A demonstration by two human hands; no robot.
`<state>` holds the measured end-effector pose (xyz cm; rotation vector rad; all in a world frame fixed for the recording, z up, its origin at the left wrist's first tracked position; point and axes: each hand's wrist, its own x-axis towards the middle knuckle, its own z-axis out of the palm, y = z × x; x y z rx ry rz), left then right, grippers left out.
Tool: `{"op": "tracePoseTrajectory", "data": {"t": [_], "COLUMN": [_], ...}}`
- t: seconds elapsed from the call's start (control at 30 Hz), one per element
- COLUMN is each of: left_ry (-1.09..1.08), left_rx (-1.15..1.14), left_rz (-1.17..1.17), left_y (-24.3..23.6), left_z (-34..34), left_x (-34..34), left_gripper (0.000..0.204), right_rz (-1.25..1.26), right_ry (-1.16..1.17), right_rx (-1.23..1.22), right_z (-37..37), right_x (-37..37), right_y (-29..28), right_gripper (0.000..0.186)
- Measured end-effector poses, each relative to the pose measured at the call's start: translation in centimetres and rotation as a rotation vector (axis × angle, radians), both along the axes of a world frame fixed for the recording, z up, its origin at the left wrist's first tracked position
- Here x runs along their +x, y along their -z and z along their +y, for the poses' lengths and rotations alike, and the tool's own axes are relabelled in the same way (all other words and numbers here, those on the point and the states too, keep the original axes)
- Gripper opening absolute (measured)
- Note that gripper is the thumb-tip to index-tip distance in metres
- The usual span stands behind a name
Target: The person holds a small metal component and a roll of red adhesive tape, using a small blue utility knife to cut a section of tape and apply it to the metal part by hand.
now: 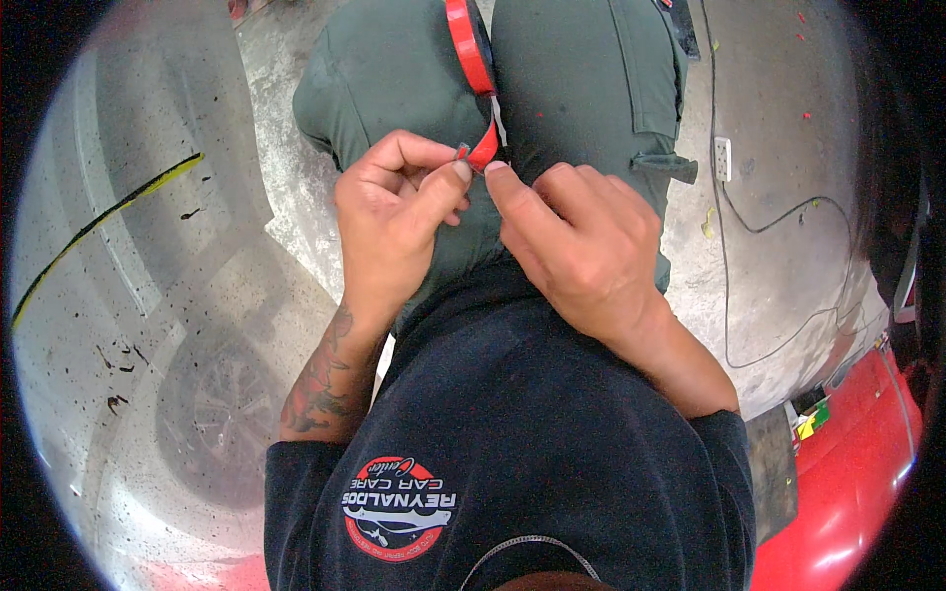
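Note:
A roll of red-faced, dark-edged tape (pixel 471 44) rests between my thighs, over dark green trousers (pixel 562 69). From it a loose red strip (pixel 485 150) hangs down toward me and curls at its free end. My left hand (pixel 394 202) pinches that end between thumb and index finger, where a small grey bit shows. My right hand (pixel 591 231) is at the same strip, its index fingertip on the lower edge and the other fingers curled. The right thumb is hidden under the hand.
On my left a shiny, speckled car panel (pixel 118 246) bears a black-and-yellow strip (pixel 108 227). At right, a white power socket (pixel 723 158) and its dark cable (pixel 722 266) lie on the concrete floor. A red glossy panel (pixel 847 473) stands at lower right.

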<state>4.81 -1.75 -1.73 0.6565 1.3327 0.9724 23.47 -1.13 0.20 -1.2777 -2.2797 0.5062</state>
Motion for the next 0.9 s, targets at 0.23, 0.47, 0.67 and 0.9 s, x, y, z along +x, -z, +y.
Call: {"op": "tracePoseTrajectory", "data": {"t": [0.23, 0.47, 0.67, 0.9], "left_ry": [0.004, 0.017, -0.012, -0.016], "left_rx": [0.024, 0.008, 0.03, 0.044], "left_rz": [-0.007, 0.082, 0.086, 0.121], "left_y": [-0.01, -0.13, 0.07, 0.14], "left_z": [0.06, 0.02, -0.27, -0.47], "left_x": [-0.02, 0.2, 0.5, 0.43], "left_gripper": [0.011, 0.009, 0.007, 0.007], "right_rz": [-0.015, -0.064, -0.017, 0.068], "right_ry": [-0.004, 0.004, 0.014, 0.048], "right_rx": [0.021, 0.069, 0.026, -0.123], "right_z": [0.17, 0.08, -0.24, -0.44], "right_x": [-0.09, -0.46, -0.37, -0.31], "right_y": [-0.15, 0.0, 0.24, 0.22], "right_gripper": [0.038, 0.021, 0.027, 0.031]}}
